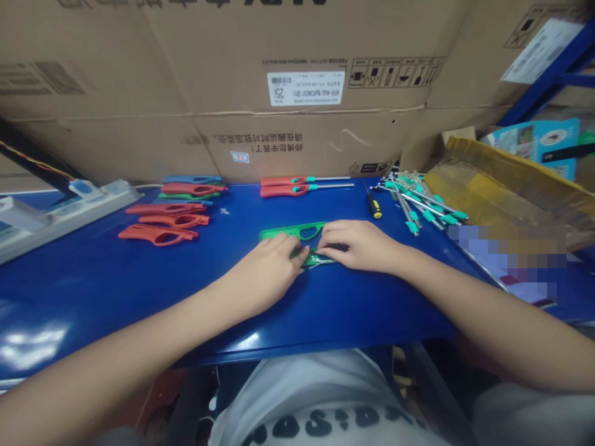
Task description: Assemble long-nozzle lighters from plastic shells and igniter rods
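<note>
Head view: a green plastic lighter casing (292, 233) lies on the blue table (93, 291) at frame centre, with the curled fingers (332, 234) of the right hand (357, 244) and left hand (267, 266) clamped on it from either side.

Green plastic lighter handle (292, 233), partly hidden under the left hand (272, 269) and right hand (360, 244). Pixelated patch (506, 257) obscures objects at right. Cardboard carton (186, 62) cut off above; its label (304, 88) too small to read.
</note>
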`<state>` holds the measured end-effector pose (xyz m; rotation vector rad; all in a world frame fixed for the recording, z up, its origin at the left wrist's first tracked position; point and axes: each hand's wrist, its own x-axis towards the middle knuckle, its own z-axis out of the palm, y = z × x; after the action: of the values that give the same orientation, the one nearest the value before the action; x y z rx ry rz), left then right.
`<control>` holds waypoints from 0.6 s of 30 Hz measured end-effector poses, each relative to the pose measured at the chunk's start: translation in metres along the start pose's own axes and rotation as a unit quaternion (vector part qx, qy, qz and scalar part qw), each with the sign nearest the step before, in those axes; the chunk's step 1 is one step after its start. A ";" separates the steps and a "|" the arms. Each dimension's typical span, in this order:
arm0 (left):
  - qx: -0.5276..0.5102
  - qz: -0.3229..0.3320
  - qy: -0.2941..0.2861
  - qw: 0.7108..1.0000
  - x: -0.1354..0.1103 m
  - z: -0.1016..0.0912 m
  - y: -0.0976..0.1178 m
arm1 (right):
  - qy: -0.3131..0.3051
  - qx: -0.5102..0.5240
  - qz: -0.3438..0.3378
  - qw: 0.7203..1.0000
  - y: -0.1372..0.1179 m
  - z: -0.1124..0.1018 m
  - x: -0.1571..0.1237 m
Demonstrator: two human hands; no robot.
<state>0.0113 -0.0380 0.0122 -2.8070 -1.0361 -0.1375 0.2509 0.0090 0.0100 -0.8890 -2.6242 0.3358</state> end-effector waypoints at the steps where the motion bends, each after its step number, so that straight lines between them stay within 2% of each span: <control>1: 0.012 -0.004 -0.003 1.000 -0.001 0.000 0.002 | 0.007 0.011 0.006 1.000 0.001 -0.003 -0.001; 4: 0.013 -0.015 -0.007 1.000 -0.002 0.000 0.004 | 0.012 0.050 0.002 0.999 0.003 -0.016 -0.004; 7: -0.033 -0.018 -0.003 0.999 0.002 -0.001 0.001 | -0.025 0.095 -0.026 0.995 0.000 -0.025 -0.006; 12: -0.155 -0.032 0.018 0.987 0.006 0.005 -0.009 | -0.102 0.057 -0.040 0.992 -0.012 -0.018 -0.007; 15: -0.192 -0.029 0.028 0.981 0.007 0.007 -0.013 | -0.113 0.044 -0.038 0.992 -0.014 -0.013 -0.007; 18: -0.202 -0.018 0.030 0.979 0.007 0.005 -0.013 | -0.107 0.076 -0.034 0.991 -0.013 -0.016 -0.007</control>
<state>0.0083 -0.0231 0.0101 -3.1144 -1.1574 -0.4866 0.2556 -0.0032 0.0275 -0.7486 -2.7690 0.6366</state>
